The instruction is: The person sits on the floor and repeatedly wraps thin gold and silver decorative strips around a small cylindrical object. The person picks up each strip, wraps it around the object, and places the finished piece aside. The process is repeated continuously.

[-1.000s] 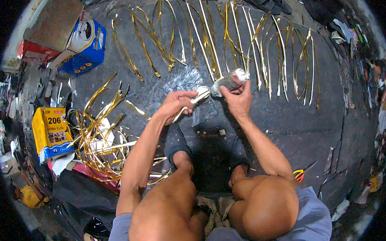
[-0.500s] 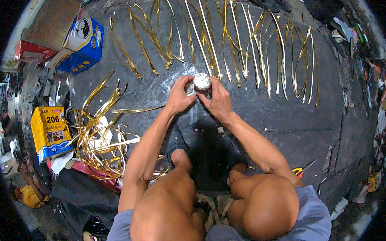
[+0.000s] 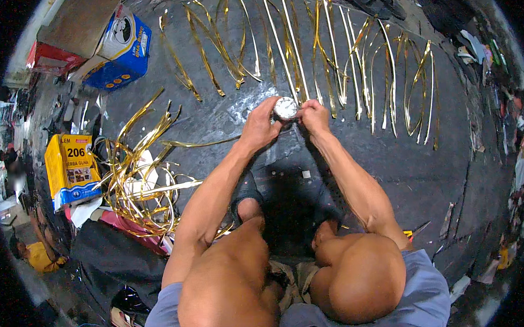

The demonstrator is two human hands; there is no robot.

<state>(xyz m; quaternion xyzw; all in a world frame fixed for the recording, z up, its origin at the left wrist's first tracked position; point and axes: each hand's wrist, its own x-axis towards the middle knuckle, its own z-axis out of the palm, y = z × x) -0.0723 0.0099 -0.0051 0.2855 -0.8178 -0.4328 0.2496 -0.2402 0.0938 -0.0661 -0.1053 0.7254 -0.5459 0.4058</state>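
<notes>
My left hand (image 3: 261, 125) is wrapped round a short, round, can-like thing (image 3: 286, 108) with a smeared silvery-white top. Just at its right side, my right hand (image 3: 315, 115) is closed in a pinch; whatever lies between the fingertips is too small to make out. Beyond both hands, several narrow gold and whitish strips (image 3: 280, 49) are laid out on the dark mat (image 3: 415, 180). One gold strip (image 3: 208, 143) stretches from a tangled heap of gold strips (image 3: 137, 195) on the left toward my left forearm.
A yellow and blue tin (image 3: 72, 169) stands left of the heap. Farther back is an open cardboard box (image 3: 119, 50). Dark sandals (image 3: 372, 0) lie at the far edge, and scissors (image 3: 416, 231) lie beside my right elbow. A person in yellow (image 3: 41, 255) is at the far left.
My right hand has let go of the can-like thing's side and drawn slightly right, fingers now pinched. The left hand keeps its hold. The whole view has shifted a little.
</notes>
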